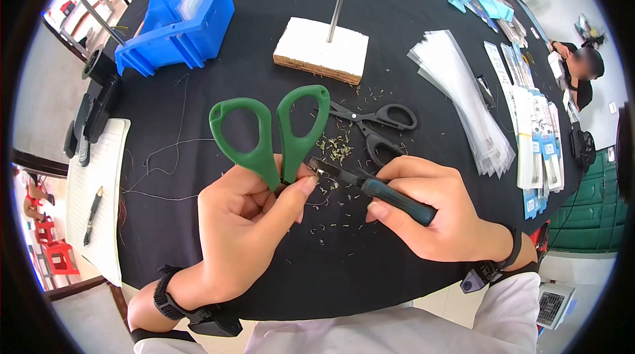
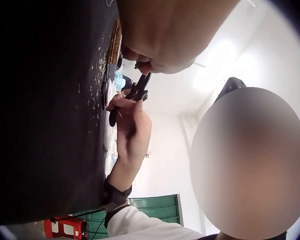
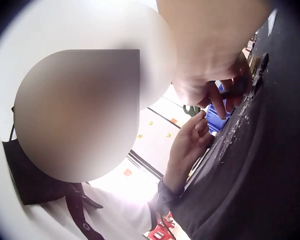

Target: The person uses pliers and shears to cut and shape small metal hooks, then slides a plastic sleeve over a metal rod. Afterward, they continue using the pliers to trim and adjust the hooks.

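Observation:
In the head view, my left hand (image 1: 248, 221) grips a pair of scissors near the base of its green handles (image 1: 246, 126), loops pointing up. The blades are mostly hidden in the fingers. My right hand (image 1: 430, 205) is curled round dark-handled pliers (image 1: 397, 200), whose black nose reaches toward the left fingertips beside the scissors. The pliers (image 2: 136, 90) also show between the hands in the left wrist view. A black pair of scissors (image 1: 374, 118) lies on the black cloth just beyond. Small yellowish-green clippings (image 1: 337, 150) are scattered under the hands.
A white-topped block (image 1: 321, 46) with an upright metal rod stands ahead. The blue bin (image 1: 169, 43) is at the back left. Clear plastic sleeves (image 1: 463, 102) and packaged items (image 1: 537, 132) lie right. A notebook (image 1: 99, 202) with a pen (image 1: 93, 215) and thin thread (image 1: 175, 145) lie left.

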